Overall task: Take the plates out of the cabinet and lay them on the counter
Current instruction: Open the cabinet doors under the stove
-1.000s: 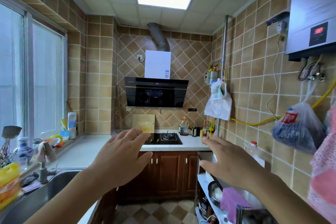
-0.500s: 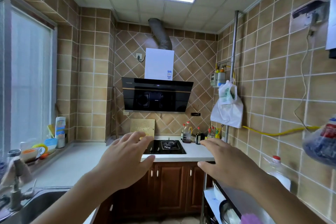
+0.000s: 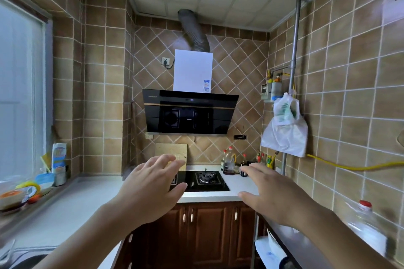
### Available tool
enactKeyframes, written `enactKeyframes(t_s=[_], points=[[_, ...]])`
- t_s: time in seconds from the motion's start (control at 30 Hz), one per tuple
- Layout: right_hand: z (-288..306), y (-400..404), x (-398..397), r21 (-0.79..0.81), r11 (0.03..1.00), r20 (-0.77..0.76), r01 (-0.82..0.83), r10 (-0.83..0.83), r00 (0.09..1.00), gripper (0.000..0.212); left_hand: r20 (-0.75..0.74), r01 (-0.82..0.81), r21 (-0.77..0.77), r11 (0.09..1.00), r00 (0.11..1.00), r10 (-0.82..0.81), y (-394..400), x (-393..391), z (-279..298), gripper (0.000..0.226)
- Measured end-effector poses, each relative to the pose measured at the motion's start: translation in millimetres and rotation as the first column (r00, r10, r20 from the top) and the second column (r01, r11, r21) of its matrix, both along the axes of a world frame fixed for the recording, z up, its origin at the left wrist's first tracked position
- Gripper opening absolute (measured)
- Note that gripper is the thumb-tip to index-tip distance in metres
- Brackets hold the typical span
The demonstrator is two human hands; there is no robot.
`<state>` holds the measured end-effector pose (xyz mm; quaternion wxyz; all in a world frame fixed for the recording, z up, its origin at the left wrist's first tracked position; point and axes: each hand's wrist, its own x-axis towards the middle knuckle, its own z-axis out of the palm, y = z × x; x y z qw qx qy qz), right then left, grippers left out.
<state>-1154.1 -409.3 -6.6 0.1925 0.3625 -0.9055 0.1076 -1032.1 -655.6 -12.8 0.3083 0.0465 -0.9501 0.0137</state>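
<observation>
My left hand [image 3: 150,190] and my right hand [image 3: 275,196] are stretched out in front of me at chest height, fingers relaxed and spread, holding nothing. Ahead and below them are the brown wooden cabinet doors [image 3: 205,231] under the stove, all closed. The white counter [image 3: 72,203] runs along the left wall and turns across the back. No plates are in sight.
A black gas hob [image 3: 205,180] sits on the back counter under a black range hood [image 3: 188,112]. Sauce bottles [image 3: 229,160] stand to its right. A metal rack shelf [image 3: 290,244] with a clear bottle [image 3: 365,225] lines the right wall. Clutter fills the window sill [image 3: 32,185].
The view has moved forward and tilted up, so the sink and the rack's lower shelves have dropped out of sight. Both hands stay outstretched and empty.
</observation>
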Motion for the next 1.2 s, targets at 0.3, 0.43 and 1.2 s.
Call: enactKeyframes(t_s=[0.3,0.43,1.2], points=[[-10,-40,-82,-0.034,0.998,0.001,-0.049,0.049,0.999,0.067,0.008,-0.019,0.008,1.0,1.0,0.019,-36,-75,-13,0.058],[-12,-58,-131,-0.04,0.996,0.004,-0.079,0.079,0.997,0.069,-0.003,-0.042,0.017,0.999,0.999,0.042,-52,-118,-16,0.057],[8,-161,-437,-0.029,0.988,0.016,-0.154,0.154,0.988,0.073,-0.032,-0.118,-0.011,0.993,0.993,0.118,-139,-406,-3,0.058]])
